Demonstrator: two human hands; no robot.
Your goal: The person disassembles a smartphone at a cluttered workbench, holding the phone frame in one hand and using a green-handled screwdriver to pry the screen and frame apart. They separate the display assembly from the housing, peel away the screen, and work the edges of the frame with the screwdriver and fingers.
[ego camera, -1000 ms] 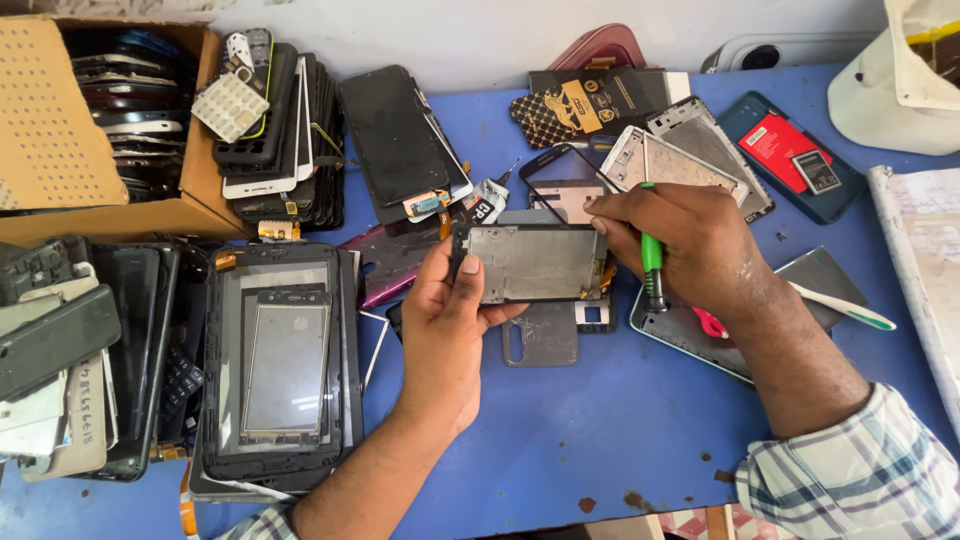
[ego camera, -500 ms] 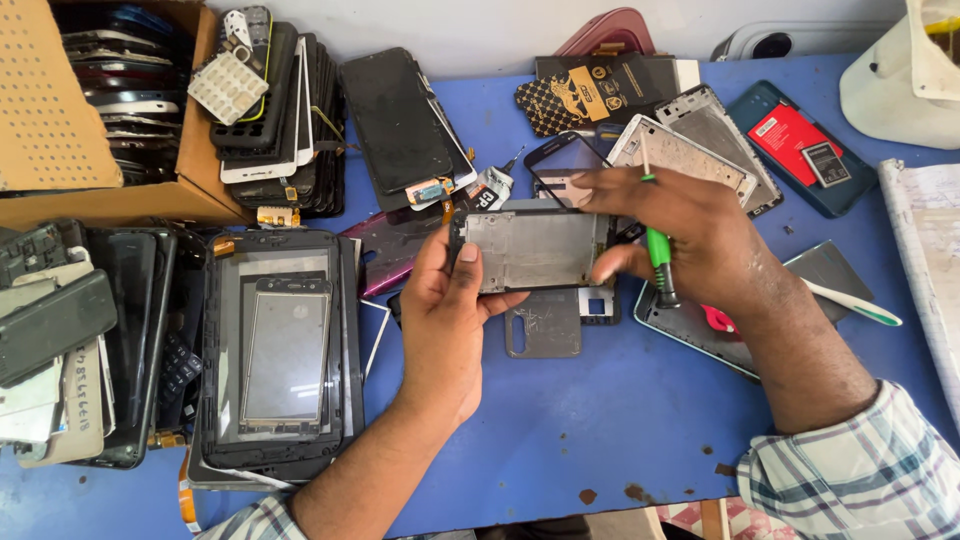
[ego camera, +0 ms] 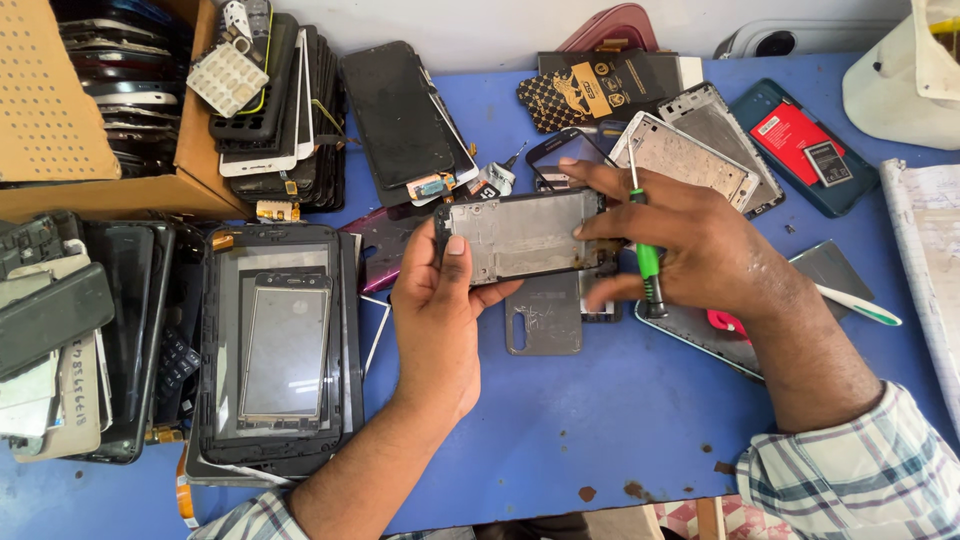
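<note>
Above the blue counter (ego camera: 600,420), the phone frame (ego camera: 520,235) is held flat, its long axis running left to right between both hands. The left hand (ego camera: 440,300) clasps its left end from below, thumb pressed on the inner face and fingers curled around the edge. The right hand (ego camera: 690,245) comes in from the other side, fingertips resting on the frame's right end, while a green-handled screwdriver (ego camera: 645,250) stands pinched upright in that same hand. Both hands sit equally close; the screwdriver's tip points away from the frame, toward the loose metal frames (ego camera: 690,160) behind it.
</note>
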